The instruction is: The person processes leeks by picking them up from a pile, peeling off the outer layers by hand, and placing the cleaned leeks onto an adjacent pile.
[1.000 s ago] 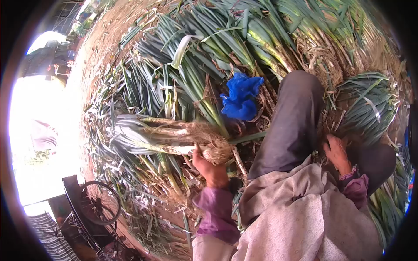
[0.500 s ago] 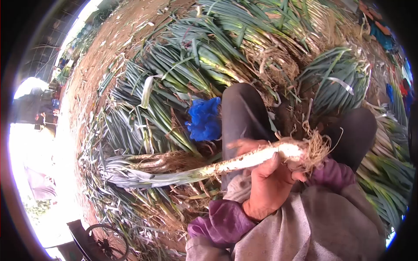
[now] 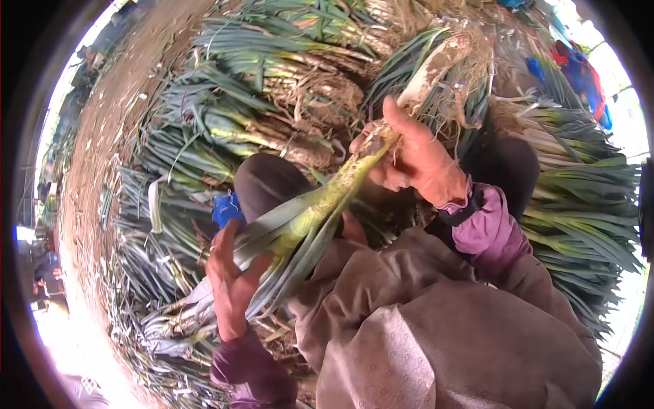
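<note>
One long leek (image 3: 310,217) lies diagonally across my lap, its white, soil-marked root end pointing up and right and its green leaves down and left. My right hand (image 3: 419,160) is closed round the stalk below the root end, thumb up along it. At the leafy end, my left hand (image 3: 231,276) is at the leaves with fingers bent beside them; part of the fingers is behind the leaves. A blue crumpled bundle (image 3: 227,208) is just beyond my left fingertips.
Rows of leeks (image 3: 197,95) with rooty ends lie beyond my knees (image 3: 272,183). More leeks (image 3: 579,204) are piled at the right. Bare soil (image 3: 102,143) runs along the left. Red and blue cloth or bags (image 3: 582,78) are at the upper right.
The leek has swung up, its root end now far forward and right. My right hand has come onto its stalk; my left hand has moved from near the root end to the leaves. The view has turned right.
</note>
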{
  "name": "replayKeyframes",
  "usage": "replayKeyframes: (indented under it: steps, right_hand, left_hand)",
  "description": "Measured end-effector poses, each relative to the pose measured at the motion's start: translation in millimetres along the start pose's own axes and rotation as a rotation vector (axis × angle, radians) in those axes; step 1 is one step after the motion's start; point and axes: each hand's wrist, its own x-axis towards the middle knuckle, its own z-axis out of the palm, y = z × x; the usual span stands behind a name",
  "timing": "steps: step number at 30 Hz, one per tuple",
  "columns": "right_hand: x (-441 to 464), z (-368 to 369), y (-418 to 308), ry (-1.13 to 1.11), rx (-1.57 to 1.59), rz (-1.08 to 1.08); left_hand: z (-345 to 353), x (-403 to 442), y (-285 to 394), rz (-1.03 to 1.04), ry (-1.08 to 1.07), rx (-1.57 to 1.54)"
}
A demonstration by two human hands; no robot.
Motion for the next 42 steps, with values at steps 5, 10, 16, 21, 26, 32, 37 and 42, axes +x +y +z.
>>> replayKeyframes:
  steps: [5, 10, 16, 21, 26, 32, 37, 42]
  right_hand:
    - [-5.2, -39.7, -14.5, 0.044, -0.061, -0.098]
    - [-5.0, -52.0, 17.8, 0.185, 0.034, -0.125]
    - [2.2, -21.5, 98.5, -0.090, 0.142, -0.156]
    - [2.7, -22.7, 100.3, 0.005, 0.090, -0.175]
    - [-0.4, -27.0, 96.2, 0.195, 0.307, 0.044]
    - [-29.0, -18.2, 57.9, 0.308, 0.457, 0.066]
    - [-105.2, -55.5, -47.7, 0.409, 0.240, -0.327]
    - [-60.0, -112.9, -43.2, 0.686, -0.776, -1.037]
  left_hand:
    - [30.6, 48.6, 29.2, 0.094, -0.382, 0.118]
    - [72.2, 64.6, 34.1, 0.105, -0.423, -0.215]
    - [90.5, 85.3, 57.6, -0.175, -0.511, -0.177]
    - [106.6, 86.5, 53.1, -0.180, -0.482, -0.174]
    - [119.5, 88.4, 48.8, -0.153, -0.437, -0.081]
    - [115.4, 97.5, 46.6, -0.038, -0.320, 0.036]
    - [95.3, 105.0, -37.8, -0.199, -0.196, 0.281]
    - [60.8, 103.7, -31.5, -0.380, -0.166, -0.337]
